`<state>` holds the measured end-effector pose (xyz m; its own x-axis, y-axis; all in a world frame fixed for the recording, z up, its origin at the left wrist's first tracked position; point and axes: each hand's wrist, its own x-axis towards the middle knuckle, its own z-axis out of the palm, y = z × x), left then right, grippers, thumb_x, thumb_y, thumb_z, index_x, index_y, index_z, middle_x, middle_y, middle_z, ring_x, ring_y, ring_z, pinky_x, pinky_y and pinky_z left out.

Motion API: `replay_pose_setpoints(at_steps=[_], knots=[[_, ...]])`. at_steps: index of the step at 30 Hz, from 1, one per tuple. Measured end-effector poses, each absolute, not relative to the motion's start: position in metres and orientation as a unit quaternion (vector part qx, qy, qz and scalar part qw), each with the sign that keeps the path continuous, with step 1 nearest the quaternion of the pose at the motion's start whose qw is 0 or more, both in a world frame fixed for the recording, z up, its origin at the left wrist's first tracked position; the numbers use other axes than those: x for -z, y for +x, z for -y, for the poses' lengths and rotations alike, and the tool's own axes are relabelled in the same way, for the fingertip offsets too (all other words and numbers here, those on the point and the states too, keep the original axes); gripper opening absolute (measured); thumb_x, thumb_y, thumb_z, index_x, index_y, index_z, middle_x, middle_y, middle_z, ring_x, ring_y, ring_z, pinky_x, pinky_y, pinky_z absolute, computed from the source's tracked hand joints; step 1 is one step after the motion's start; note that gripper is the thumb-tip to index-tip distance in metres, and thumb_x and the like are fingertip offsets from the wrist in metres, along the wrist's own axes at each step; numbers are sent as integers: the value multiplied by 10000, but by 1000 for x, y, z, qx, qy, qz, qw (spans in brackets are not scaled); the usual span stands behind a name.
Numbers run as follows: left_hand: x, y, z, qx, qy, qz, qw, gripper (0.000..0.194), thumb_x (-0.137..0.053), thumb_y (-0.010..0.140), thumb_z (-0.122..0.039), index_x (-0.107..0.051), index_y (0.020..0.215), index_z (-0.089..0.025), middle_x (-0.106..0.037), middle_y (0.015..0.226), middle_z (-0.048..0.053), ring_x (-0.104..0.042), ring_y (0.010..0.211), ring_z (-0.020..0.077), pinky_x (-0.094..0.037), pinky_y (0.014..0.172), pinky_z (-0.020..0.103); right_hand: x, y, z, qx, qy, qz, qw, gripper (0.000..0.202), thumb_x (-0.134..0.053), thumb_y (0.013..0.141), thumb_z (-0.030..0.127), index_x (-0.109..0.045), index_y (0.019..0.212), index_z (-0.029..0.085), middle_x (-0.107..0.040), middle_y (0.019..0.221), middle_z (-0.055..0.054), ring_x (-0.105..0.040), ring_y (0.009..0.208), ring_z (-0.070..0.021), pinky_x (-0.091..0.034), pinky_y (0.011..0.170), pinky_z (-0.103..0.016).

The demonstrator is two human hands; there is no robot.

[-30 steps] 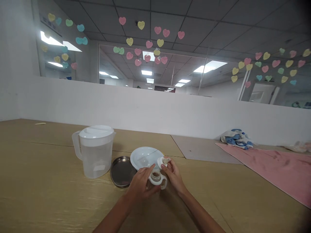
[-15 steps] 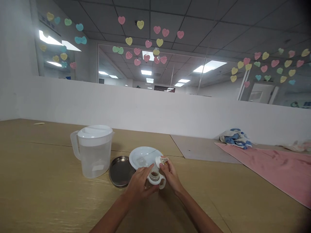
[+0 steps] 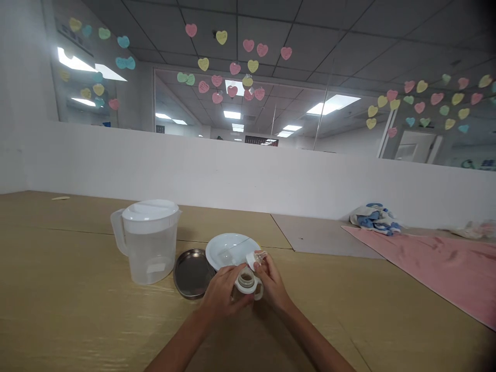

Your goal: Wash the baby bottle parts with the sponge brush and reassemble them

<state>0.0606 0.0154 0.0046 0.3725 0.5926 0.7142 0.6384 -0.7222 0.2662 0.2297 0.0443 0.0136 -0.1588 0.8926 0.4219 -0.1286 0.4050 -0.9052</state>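
My left hand (image 3: 223,292) is wrapped around a baby bottle (image 3: 246,282) with white side handles; its mouth is uncovered and faces up. Between the fingers of my right hand (image 3: 272,281) is a white bottle cap with a clear nipple (image 3: 254,259), tilted, just above and to the right of the bottle's mouth. The cap and bottle look apart. Behind both hands lies a white bowl (image 3: 221,245) with something clear in it. A round metal tray (image 3: 194,274) sits left of my left hand.
A clear pitcher with a white lid (image 3: 149,243) stands at the left. At the right are a pink cloth (image 3: 434,263) and a crumpled blue-and-white cloth (image 3: 375,219) near the wall. A white wall (image 3: 217,170) closes off the table's back.
The cap in my right hand has shifted slightly left and down, nearer the bottle's mouth. My left hand keeps its hold on the bottle. The view has shifted a little.
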Motion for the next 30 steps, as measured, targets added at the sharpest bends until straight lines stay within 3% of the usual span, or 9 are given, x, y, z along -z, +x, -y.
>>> replay_pose_setpoints(at_steps=[11,16,20,30], knots=[[-9,61,-14,425,-829,361,34,575,-534,795,-520,-469,1253,-179,-623,1133,121,-577,1036,249,-483,873,380,-15,241,-49,-333,-376,701,506,373,-479,834,515,-532,1022,198,-620,920,-31,-579,848,-183,-446,763,-281],[-4,62,-17,423,-827,365,63,593,-529,795,-522,-452,1268,-172,-628,1121,127,-585,1022,255,-488,855,380,-15,244,-49,-327,-364,723,488,382,-469,847,491,-502,1095,202,-603,969,-33,-572,882,-185,-433,814,-295],[0,63,-20,426,-822,367,93,673,-534,785,-535,-394,1306,-132,-624,1117,149,-591,1001,263,-488,836,384,-16,242,-48,-314,-347,726,504,342,-470,853,465,-525,1055,194,-601,981,-41,-560,931,-190,-424,844,-298],[-8,60,-14,419,-836,344,87,689,-468,835,-505,-247,1394,-169,-599,1131,150,-581,991,267,-456,837,399,-21,239,-45,-350,-347,683,539,365,-498,834,482,-530,1068,204,-627,954,-51,-587,911,-208,-460,809,-319]])
